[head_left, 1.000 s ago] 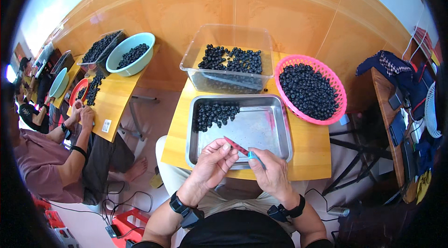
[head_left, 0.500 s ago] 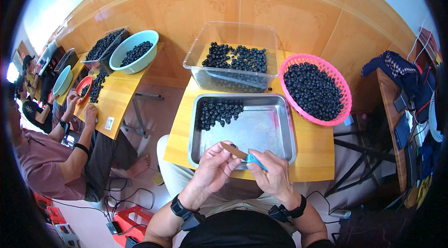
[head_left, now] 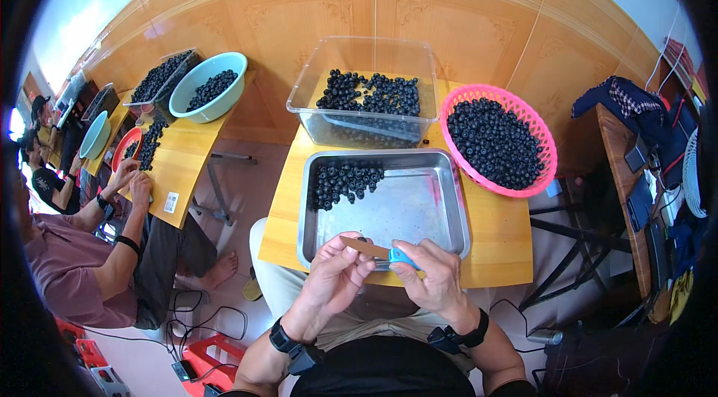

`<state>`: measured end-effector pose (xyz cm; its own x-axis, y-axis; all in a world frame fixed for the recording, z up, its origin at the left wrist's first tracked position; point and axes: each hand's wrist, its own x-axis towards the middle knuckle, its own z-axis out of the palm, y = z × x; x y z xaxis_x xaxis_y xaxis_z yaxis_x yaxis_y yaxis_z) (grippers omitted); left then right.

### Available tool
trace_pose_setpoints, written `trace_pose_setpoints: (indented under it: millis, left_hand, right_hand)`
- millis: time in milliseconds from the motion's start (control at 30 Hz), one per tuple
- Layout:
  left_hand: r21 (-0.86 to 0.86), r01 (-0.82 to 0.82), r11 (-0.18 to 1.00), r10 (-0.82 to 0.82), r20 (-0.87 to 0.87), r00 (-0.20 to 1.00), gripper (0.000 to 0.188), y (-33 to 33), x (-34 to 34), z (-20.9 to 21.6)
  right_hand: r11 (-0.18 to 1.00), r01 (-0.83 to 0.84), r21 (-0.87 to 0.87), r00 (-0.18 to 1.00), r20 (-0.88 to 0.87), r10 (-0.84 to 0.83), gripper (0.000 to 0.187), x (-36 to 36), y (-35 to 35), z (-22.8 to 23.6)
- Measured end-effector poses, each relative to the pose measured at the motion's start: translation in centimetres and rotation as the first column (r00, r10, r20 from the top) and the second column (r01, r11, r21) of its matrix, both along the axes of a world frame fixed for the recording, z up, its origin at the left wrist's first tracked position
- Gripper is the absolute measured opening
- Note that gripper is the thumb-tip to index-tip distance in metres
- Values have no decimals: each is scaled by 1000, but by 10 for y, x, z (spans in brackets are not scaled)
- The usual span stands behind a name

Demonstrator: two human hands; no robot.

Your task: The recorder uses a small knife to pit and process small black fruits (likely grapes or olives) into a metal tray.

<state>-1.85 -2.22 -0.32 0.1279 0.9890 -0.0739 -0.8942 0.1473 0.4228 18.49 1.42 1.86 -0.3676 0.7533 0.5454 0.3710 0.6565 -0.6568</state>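
My right hand point(head_left: 434, 271) is closed around the blue handle of a small knife point(head_left: 365, 248), its brownish blade pointing left over the near rim of a metal tray point(head_left: 426, 210). My left hand point(head_left: 335, 274) pinches a dark blueberry point(head_left: 363, 239) against the blade; fingers and blade partly cover the berry. In the tray's far left corner lies a cluster of blueberries point(head_left: 345, 185). Beyond it stands a clear plastic bin point(head_left: 307, 114) with more berries inside. A pink basket point(head_left: 552, 144) heaped with blueberries sits to the right.
All this rests on a yellow wooden table point(head_left: 497, 247). On the left a co-worker point(head_left: 93, 270) handles berries at another table, beside a mint-green bowl point(head_left: 238, 90) and a red dish point(head_left: 129, 144). A cluttered wooden stand point(head_left: 621, 173) is at the right; cables point(head_left: 202, 318) lie on the floor.
The knife blade has tilted flatter, and both hands sit slightly further left in view. The whole scene has shifted a little left. Both grips stay as they were.
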Motion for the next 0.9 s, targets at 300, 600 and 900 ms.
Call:
trace_pose_setpoints:
  millis: [300,600,900]
  left_hand:
    - [36,-14,999,18,-124,992,15,-7,-5,24]
    - [-23,13,1000,-15,-90,996,16,-2,-2,7]
    - [26,39,999,-36,-103,994,16,-4,5,10]
  right_hand:
    - [980,40,-196,995,-79,-57,29,15,15,8]
    - [982,-112,-151,992,-69,103,32,6,0,8]
    - [988,-49,-148,996,-78,38,33,13,5,-1]
